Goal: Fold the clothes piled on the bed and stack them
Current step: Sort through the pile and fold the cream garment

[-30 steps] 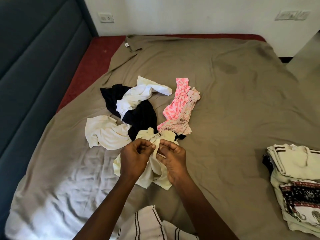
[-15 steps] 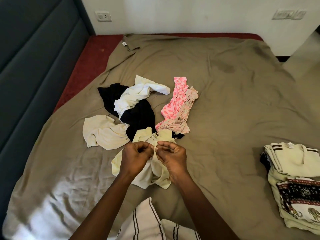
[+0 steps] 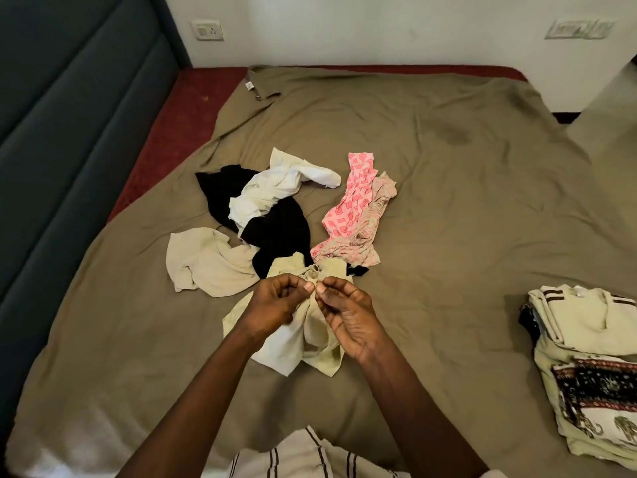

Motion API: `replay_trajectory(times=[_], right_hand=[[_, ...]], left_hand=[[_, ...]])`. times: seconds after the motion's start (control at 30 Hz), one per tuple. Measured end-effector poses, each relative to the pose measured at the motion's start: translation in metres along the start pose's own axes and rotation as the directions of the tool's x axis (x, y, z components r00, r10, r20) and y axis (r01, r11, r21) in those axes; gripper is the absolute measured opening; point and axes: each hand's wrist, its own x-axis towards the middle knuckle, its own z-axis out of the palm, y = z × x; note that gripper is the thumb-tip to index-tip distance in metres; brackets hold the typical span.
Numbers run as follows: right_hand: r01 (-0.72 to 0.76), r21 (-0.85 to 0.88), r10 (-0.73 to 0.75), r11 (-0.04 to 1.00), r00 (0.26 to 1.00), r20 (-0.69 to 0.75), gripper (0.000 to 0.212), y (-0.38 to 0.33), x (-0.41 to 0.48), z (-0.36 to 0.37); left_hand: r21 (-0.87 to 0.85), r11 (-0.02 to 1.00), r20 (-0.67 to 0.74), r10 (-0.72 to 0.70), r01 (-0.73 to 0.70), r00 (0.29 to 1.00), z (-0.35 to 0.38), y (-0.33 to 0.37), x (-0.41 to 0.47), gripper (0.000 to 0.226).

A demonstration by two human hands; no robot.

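Near the middle of the bed (image 3: 448,201), a bunched pale-yellow garment (image 3: 286,350) is held up by its gathered top. The left hand (image 3: 272,305) and right hand (image 3: 348,319) each have a closed grip on the fabric, thumb against curled fingers, thumbs almost touching. Unfolded clothes (image 3: 279,229) lie just beyond. A folded stack (image 3: 586,357) sits near right.

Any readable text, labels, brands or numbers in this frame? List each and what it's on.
None legible.
White tag on the bedsheet corner: too small to read.
Wall socket: no readable marking.
Patterned garment in the folded stack: elephant print, no words.
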Motion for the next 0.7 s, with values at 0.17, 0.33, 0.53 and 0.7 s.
replay_trajectory(times=[0.17, 0.33, 0.53, 0.7], right_hand=[[0.148, -0.313, -0.112, 0.938, 0.985, 0.131, 0.033, 0.006, 0.003, -0.003], [0.242, -0.837, -0.293, 0.490, 0.950, 0.103, 0.010, 0.006, 0.012, -0.015], [0.299, -0.945, -0.452, 0.136, 0.867, 0.209, 0.005, -0.033, 0.027, -0.021], [0.409, -0.902, -0.300, -0.136, 0.851, 0.431, 0.014, -0.053, 0.033, -0.030]], left_hand=[[-0.115, 0.993, -0.002, -0.023, 0.023, 1.000, -0.002, -0.001, 0.003, 0.026], [-0.247, 0.968, -0.081, -0.051, 0.030, 0.995, -0.014, 0.002, 0.016, 0.025], [0.625, 0.772, 0.106, 0.056, -0.111, 0.993, -0.058, 0.006, 0.028, 0.014], [0.981, 0.186, -0.041, 0.446, -0.048, 0.894, -0.064, 0.020, 0.016, 0.029]])
